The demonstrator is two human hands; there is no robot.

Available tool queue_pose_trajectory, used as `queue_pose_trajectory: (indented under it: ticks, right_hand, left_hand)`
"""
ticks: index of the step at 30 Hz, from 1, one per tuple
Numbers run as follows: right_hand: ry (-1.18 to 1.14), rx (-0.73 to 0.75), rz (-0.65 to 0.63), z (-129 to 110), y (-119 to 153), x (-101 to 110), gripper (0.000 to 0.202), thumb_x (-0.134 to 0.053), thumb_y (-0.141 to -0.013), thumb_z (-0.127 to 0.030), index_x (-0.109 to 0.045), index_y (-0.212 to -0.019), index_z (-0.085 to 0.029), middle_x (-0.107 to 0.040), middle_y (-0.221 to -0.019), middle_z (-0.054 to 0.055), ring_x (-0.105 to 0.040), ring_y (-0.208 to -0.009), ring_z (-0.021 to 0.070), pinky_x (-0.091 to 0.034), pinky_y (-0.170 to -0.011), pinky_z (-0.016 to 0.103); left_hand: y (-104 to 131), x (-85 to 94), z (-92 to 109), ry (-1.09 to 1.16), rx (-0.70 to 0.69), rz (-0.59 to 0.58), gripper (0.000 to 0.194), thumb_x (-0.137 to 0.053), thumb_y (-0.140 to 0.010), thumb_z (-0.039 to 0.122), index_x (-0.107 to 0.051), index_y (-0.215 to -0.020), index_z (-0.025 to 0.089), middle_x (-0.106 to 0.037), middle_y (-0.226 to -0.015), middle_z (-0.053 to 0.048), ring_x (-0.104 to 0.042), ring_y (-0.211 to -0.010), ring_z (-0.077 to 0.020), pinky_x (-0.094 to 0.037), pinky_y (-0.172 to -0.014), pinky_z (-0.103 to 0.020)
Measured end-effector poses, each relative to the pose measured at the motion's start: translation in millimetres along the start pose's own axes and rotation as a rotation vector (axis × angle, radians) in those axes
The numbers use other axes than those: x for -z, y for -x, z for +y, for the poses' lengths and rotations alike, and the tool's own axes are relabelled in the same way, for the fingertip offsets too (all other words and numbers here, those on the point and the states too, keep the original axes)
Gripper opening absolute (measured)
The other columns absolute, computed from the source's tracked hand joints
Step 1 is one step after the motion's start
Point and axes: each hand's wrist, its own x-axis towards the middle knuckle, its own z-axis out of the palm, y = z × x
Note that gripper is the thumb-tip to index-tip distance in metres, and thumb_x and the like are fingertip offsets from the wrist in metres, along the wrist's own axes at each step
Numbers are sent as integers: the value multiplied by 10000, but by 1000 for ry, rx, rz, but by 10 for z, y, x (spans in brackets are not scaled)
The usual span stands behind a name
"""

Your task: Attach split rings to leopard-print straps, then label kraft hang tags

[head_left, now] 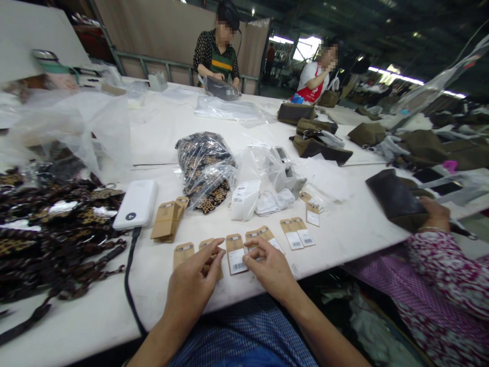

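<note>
A brown cardboard hang tag (235,239) lies flat in front of me, with a white barcode sticker (237,262) on it. My right hand (271,267) is at its right edge, thumb tip by the sticker, thumb and forefinger apart. On the other side, my left hand (194,280) has its thumb and forefinger drawn close together; whatever may be between them is hidden. Beneath or beside the left hand are brown tags (184,251), partly covered. More tags lie partly behind my right fingers, and two stickered tags (296,234) sit farther right.
A banded stack of tags (165,221) stands beside a white power bank (137,204) with a black cable. Leopard-print items (208,168) in clear plastic, sticker rolls (244,196) and dark straps (57,229) surround the work area. A co-worker's hand (435,214) holds a dark bag at right.
</note>
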Motion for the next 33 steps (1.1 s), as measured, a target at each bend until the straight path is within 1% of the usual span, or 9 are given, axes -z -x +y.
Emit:
queue_pose_trajectory:
  ticks: [5, 8, 11, 16, 23, 27, 29, 31, 33]
  right_hand:
    - [0, 8, 7, 8, 1, -13, 264, -638, -778, -248, -630, -1038, -201, -669, -703, -32, -571, -551, 123, -426, -551, 226]
    - [12, 7, 17, 10, 0, -17, 266, -639, -775, -247, -637, -1038, -205, -661, -696, -37, -571, -553, 124, -426, -549, 227]
    - [17, 15, 12, 7, 2, -13, 267, -638, -776, -248, -637, -1040, -204, -663, -697, -37, -578, -565, 130, -430, -554, 229]
    - [40, 26, 19, -6, 2, -7, 249, -633, -775, -245, -638, -1021, -208, -662, -685, -40, -567, -553, 131, -424, -544, 232]
    - [96, 45, 39, 10, 3, -15, 228, -628, -780, -239, -632, -1007, -216, -676, -700, -33, -615, -600, 152, -457, -596, 251]
    - [246, 95, 78, -19, 18, -37, 229, -621, -783, -215, -610, -1010, -230, -695, -713, -35, -612, -566, 153, -455, -612, 267]
    - [360, 149, 94, -42, 38, -55, 277, -613, -788, -192, -592, -1062, -228, -702, -736, -23, -640, -614, 174, -459, -642, 281]
    - [496, 204, 123, -55, 64, -72, 361, -603, -803, -186, -565, -1161, -213, -711, -830, 18, -674, -737, 212, -466, -686, 297]
    - [650, 222, 177, -51, 96, -82, 433, -602, -829, -225, -531, -1255, -191, -696, -993, 80, -677, -813, 242, -470, -687, 311]
  left_hand:
    - [-11, -18, 16, -7, -13, -2, 333, -559, -901, 374, -673, -1201, 282, -789, -954, -6, -742, -741, -169, -575, -666, -244]
    - [-16, -32, 27, -14, -18, -19, 342, -567, -899, 367, -661, -1216, 277, -786, -966, -7, -737, -743, -169, -573, -683, -250]
    - [-16, -58, 34, -21, -58, -51, 358, -579, -895, 336, -640, -1242, 273, -781, -969, -3, -727, -748, -159, -560, -699, -245]
    - [-17, -115, 49, -131, -126, -118, 388, -632, -861, 273, -634, -1249, 290, -769, -913, 21, -681, -655, -152, -530, -645, -253]
    - [-18, -171, 27, -243, -113, -176, 459, -664, -848, 266, -597, -1298, 329, -753, -947, 20, -690, -744, -184, -522, -689, -274]
    - [-14, -167, 41, -273, -96, -192, 485, -663, -854, 266, -570, -1325, 340, -752, -978, 16, -693, -781, -187, -516, -703, -271]
    - [-16, -161, 56, -283, -87, -203, 495, -662, -858, 268, -557, -1337, 337, -751, -1008, 10, -693, -809, -189, -511, -711, -272]
    - [-20, -154, 73, -290, -75, -218, 496, -659, -862, 265, -553, -1341, 332, -749, -1037, 5, -694, -829, -191, -508, -719, -276]
    - [-24, -150, 90, -294, -68, -228, 489, -654, -864, 257, -556, -1338, 327, -748, -1049, 1, -693, -836, -192, -506, -717, -276]
